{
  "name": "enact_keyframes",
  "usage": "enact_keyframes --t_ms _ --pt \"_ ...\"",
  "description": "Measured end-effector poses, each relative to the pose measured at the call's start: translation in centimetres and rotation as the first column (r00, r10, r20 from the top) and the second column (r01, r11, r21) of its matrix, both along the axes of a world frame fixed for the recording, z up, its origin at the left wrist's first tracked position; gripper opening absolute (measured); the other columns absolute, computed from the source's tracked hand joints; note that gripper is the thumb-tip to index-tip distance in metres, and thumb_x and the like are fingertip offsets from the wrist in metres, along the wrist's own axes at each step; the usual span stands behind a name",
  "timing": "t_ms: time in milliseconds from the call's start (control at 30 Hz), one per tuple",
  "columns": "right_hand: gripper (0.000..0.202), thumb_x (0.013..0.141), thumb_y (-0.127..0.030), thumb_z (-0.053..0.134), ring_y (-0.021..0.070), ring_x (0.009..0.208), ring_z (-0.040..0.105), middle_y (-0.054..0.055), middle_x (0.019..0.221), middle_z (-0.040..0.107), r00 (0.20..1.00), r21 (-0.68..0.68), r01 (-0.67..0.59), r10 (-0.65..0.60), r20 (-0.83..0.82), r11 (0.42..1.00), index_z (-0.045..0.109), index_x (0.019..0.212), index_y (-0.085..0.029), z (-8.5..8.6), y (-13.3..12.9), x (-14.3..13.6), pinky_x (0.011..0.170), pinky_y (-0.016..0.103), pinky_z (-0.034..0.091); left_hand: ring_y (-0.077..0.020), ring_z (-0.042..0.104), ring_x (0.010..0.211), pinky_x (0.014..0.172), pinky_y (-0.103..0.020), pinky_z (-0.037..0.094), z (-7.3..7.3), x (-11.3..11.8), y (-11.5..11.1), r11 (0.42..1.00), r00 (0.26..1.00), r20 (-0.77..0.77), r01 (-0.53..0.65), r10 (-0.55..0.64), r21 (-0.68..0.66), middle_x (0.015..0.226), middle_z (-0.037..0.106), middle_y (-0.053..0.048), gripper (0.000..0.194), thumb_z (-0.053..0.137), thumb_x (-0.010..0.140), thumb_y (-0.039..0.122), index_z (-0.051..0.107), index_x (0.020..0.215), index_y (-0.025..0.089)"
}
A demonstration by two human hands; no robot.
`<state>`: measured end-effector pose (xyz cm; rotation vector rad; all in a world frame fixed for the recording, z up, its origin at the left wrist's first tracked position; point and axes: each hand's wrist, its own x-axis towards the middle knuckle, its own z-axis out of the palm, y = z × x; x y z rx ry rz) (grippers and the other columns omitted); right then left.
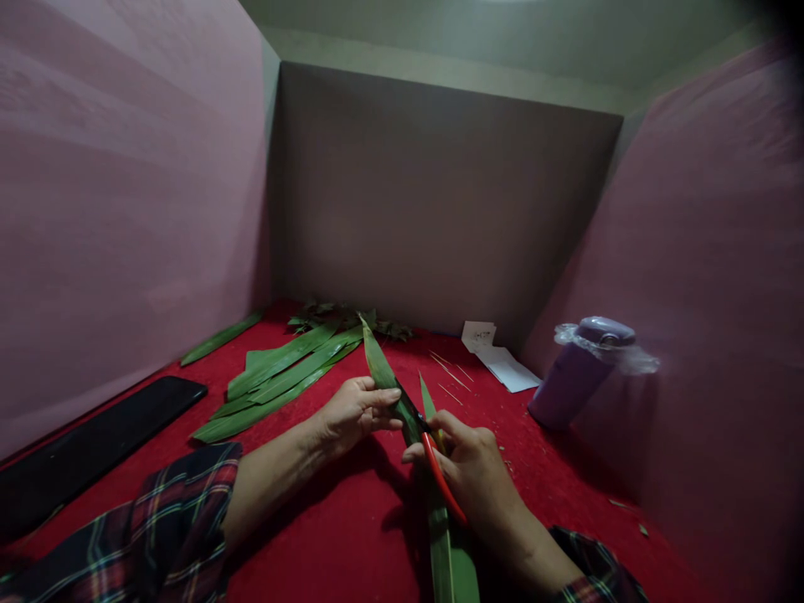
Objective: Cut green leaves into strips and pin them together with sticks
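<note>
Leaf: long, green, perhaps half-split

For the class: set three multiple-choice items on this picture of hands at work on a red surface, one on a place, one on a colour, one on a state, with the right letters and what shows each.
1. Where does the purple cup stand?
A. at the person's right
B. at the person's left
C. between the hands

2. What colour are the scissor handles?
A. blue
B. red
C. white

3. How is the long leaf held?
A. lying loose, untouched
B. gripped by the left hand
C. rolled in a ball

Answers:
1 A: the purple cup stands right of both hands.
2 B: the scissors in the right hand show red handles.
3 B: the left hand grips the long leaf.
</note>
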<state>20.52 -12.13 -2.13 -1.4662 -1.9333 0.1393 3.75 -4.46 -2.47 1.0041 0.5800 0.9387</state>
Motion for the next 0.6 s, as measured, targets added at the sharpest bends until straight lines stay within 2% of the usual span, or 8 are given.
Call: enact_keyframes --t_ms 200,433,600 --pt "0.03 0.08 -0.05 0.053 0.0134 0.041 0.041 -0.003 0.044 0.052 1.0 -0.027 0.01 -0.01 0.0 1.0 0.057 0.071 -0.021 0.0 0.1 -0.1 0.042 0.022 0.028 -0.0168 0.065 0.064 0.06 -0.027 0.055 0.5 0.0 -0.3 1.0 0.999 -0.033 -0.029 0.029 0.004 0.077 0.068 -0.011 0.016 0.066 0.071 0.02 0.058 0.081 0.009" --pt "0.025 0.078 -0.046 0.057 0.0118 0.043 0.033 -0.007 0.045 0.043 1.0 -0.018 -0.003 0.003 -0.008 1.0 0.054 0.071 -0.022 -0.1 0.3 -0.1 0.042 0.022 0.026 -0.0144 0.062 0.053 0.043 -0.023 0.051 1.0 0.1 -0.4 0.992 0.99 -0.074 -0.124 0.123 -0.005 0.069 0.064 -0.004 0.015 0.061 0.074 0.025 0.052 0.08 0.014" --pt "0.017 0.074 -0.037 0.063 0.0107 0.045 0.034 -0.008 0.047 0.041 0.996 -0.076 -0.027 0.02 -0.087 0.997 0.056 0.073 -0.021 0.1 0.1 -0.3 0.043 0.02 0.027 -0.0129 0.062 0.056 0.047 -0.021 0.052 1.1 -0.1 -0.1 0.987 0.98 -0.116 -0.16 0.161 0.02 0.073 0.065 -0.007 0.016 0.062 0.074 0.025 0.055 0.08 0.013"
